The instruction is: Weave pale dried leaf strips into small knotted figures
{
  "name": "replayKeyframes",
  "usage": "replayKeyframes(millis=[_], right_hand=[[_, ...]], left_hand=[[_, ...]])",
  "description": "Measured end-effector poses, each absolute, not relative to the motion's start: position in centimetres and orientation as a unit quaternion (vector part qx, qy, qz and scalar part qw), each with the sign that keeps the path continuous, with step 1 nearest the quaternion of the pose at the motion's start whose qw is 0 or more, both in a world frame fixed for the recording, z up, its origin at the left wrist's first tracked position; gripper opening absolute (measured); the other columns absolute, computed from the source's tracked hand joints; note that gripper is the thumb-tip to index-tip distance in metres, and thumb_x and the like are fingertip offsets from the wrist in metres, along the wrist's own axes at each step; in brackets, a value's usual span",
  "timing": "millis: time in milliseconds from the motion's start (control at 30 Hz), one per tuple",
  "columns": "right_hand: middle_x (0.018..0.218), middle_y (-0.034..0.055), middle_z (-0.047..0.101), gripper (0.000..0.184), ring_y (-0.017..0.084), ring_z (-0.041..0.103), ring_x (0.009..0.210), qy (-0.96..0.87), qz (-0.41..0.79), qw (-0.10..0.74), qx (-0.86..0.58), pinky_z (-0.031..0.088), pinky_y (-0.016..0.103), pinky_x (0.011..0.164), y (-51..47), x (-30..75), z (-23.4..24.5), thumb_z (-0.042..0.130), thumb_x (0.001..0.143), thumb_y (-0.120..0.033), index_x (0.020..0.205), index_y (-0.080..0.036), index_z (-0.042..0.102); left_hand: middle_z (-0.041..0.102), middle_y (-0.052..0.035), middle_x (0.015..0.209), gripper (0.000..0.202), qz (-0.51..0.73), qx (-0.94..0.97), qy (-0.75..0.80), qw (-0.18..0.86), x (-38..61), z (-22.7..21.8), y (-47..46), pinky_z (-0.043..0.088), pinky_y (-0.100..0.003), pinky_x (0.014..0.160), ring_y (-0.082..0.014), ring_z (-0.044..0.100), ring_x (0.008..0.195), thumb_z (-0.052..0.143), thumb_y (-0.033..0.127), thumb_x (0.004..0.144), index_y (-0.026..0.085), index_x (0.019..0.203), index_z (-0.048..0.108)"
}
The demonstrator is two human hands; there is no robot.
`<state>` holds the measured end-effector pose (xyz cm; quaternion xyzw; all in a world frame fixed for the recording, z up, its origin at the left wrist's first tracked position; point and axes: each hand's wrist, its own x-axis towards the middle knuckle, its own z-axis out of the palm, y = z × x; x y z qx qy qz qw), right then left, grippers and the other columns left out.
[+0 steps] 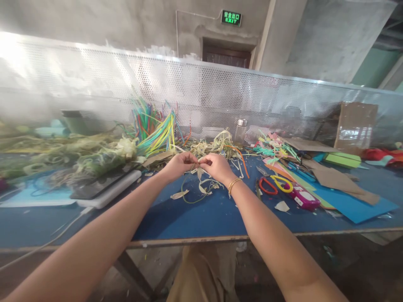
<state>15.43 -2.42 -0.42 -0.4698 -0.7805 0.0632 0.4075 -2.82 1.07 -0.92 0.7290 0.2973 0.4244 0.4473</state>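
Both my hands meet over the middle of the blue table (pixel 195 218). My left hand (pixel 178 165) and my right hand (pixel 217 166) each pinch a pale dried leaf strip (pixel 197 170) held between them, fingers closed. The strip's loose ends hang down onto a small tangle of pale and green strips (pixel 198 188) on the table just below. A gold bracelet (pixel 233 183) is on my right wrist.
A bundle of coloured plastic strips (pixel 155 130) and a heap of dried leaves (pixel 78 155) lie at left. Red scissors (pixel 267 186), yellow scissors (pixel 281 183), a pink box (pixel 304 198), coloured paper (pixel 352 205) and cardboard (pixel 355 121) sit at right. A perforated metal screen (pixel 220 92) backs the table.
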Motion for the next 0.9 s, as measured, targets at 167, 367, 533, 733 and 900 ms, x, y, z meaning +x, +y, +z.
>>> replayKeyframes(millis=[167,367,533,733,900], right_hand=[[0.078,0.0024,0.066,0.006,0.013,0.057,0.07,-0.78,0.038,0.403,-0.477,0.041,0.024,0.066,-2.4,15.2,-0.6,0.063,0.076,-0.019,0.077,-0.019,0.069],[0.076,0.0015,0.063,0.004,0.012,0.055,0.068,-0.784,0.024,0.403,-0.472,0.04,0.024,0.065,-2.8,14.8,-0.6,0.06,0.074,-0.019,0.074,-0.019,0.064],[0.075,0.0006,0.063,0.004,0.012,0.056,0.069,-0.788,0.036,0.413,-0.456,0.041,0.024,0.068,-2.9,14.5,-0.6,0.059,0.074,-0.019,0.073,-0.019,0.063],[0.075,0.0009,0.067,0.011,0.013,0.059,0.068,-0.757,0.111,0.435,-0.475,0.043,0.025,0.066,-2.3,14.7,-1.2,0.057,0.081,-0.028,0.079,-0.019,0.063],[0.08,0.0016,0.07,0.013,0.014,0.064,0.072,-0.736,0.137,0.455,-0.482,0.046,0.025,0.068,-1.7,14.8,-1.7,0.062,0.078,-0.025,0.089,-0.02,0.065]], left_hand=[[0.065,-0.0017,0.075,0.031,0.421,0.748,0.289,0.424,-2.9,-0.7,0.8,0.046,-0.025,0.065,-0.0116,0.059,0.067,0.077,0.034,0.064,0.015,0.082,0.061],[0.065,-0.0026,0.076,0.027,0.437,0.762,0.293,0.378,-2.8,-0.7,0.8,0.046,-0.025,0.064,-0.0121,0.059,0.068,0.072,0.029,0.067,0.015,0.087,0.062],[0.067,-0.0041,0.077,0.021,0.469,0.768,0.314,0.303,-2.6,-1.0,1.1,0.047,-0.026,0.064,-0.0149,0.06,0.07,0.068,0.027,0.068,0.016,0.086,0.067],[0.067,-0.0042,0.075,0.013,0.498,0.755,0.317,0.283,-2.5,-1.2,1.5,0.045,-0.025,0.063,-0.0147,0.059,0.069,0.066,0.027,0.07,0.015,0.073,0.069],[0.066,-0.0029,0.07,0.017,0.503,0.75,0.297,0.309,-2.4,-1.2,1.3,0.043,-0.024,0.057,-0.0131,0.057,0.062,0.07,0.031,0.067,0.015,0.072,0.068]])
